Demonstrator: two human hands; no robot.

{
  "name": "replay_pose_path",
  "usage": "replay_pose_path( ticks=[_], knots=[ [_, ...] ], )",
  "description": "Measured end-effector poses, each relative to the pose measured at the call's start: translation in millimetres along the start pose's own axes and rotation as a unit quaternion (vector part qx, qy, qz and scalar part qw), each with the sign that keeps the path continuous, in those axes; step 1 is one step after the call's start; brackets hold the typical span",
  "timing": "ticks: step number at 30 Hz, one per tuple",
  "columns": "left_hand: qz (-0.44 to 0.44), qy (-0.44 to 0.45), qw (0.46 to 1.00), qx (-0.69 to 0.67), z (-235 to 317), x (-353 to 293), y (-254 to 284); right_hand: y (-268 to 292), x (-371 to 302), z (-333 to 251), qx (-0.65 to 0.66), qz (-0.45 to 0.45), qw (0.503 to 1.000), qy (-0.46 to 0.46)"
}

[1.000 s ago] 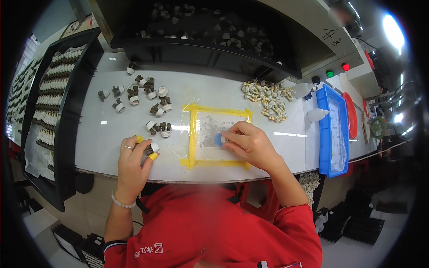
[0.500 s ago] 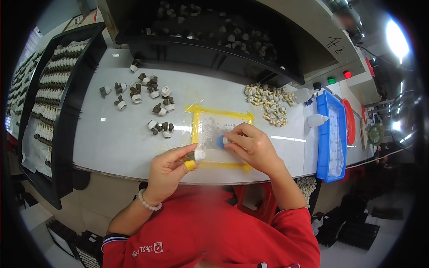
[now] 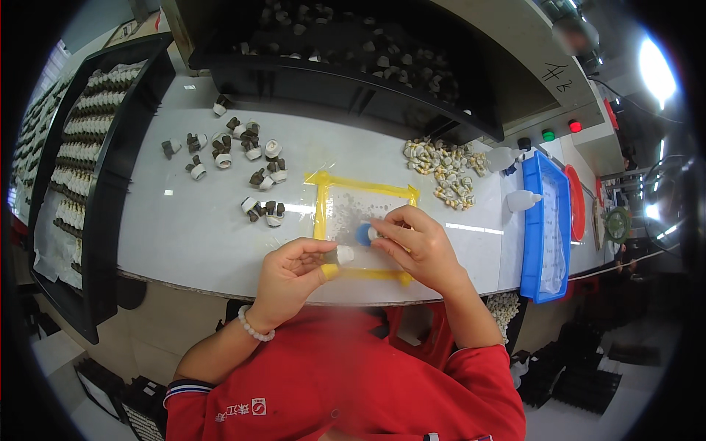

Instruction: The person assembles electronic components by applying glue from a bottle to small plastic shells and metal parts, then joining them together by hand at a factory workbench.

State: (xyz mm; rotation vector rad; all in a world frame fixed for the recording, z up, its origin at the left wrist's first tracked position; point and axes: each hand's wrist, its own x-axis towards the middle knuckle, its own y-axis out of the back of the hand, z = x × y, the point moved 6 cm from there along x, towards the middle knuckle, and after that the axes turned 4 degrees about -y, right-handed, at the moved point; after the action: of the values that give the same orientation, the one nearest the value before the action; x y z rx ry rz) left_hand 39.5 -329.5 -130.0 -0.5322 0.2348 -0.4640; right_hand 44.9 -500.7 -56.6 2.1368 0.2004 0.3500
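Note:
My left hand [image 3: 294,275] pinches a small dark-and-white fitting [image 3: 343,255] between thumb and fingers, its white end turned right. A yellow wrap covers the thumb tip. In my right hand [image 3: 419,242] is a small round piece with a blue face [image 3: 364,234] and a white body; its exact kind I cannot make out. The two pieces are close together but apart. Both hands are over a clear sheet [image 3: 360,202] framed with yellow tape [image 3: 321,213]. Similar dark-and-white fittings [image 3: 223,152] lie loose on the worktop to the left.
A pile of small white-and-yellow parts [image 3: 441,170] lies right of the sheet, near white squeeze bottles [image 3: 523,200] and a blue tray [image 3: 531,250]. Black trays with rows of fittings [image 3: 136,198] stand at left. A dark bin [image 3: 353,92] is at the back.
My left hand has moved right with the fitting, closer to the blue-faced piece. My right hand has stayed nearly in place.

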Motion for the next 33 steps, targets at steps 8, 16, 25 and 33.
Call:
replay_pose_path(
  ticks=[8,16,25,33],
  knots=[
    [0.003,0.011,1.000,0.004,-2,0,1,1,1,-2,-0.017,0.004,1.000,0.015],
    [0.000,0.020,1.000,0.009,-1,-1,1,3,-3,-10,0.151,-0.029,0.987,-0.042],
    [0.006,0.008,1.000,0.008,0,-2,0,-10,-7,-13,0.197,-0.047,0.977,-0.064],
    [0.001,0.003,1.000,0.027,-4,-4,2,-20,-12,-12,0.245,-0.041,0.965,-0.079]
  ],
)
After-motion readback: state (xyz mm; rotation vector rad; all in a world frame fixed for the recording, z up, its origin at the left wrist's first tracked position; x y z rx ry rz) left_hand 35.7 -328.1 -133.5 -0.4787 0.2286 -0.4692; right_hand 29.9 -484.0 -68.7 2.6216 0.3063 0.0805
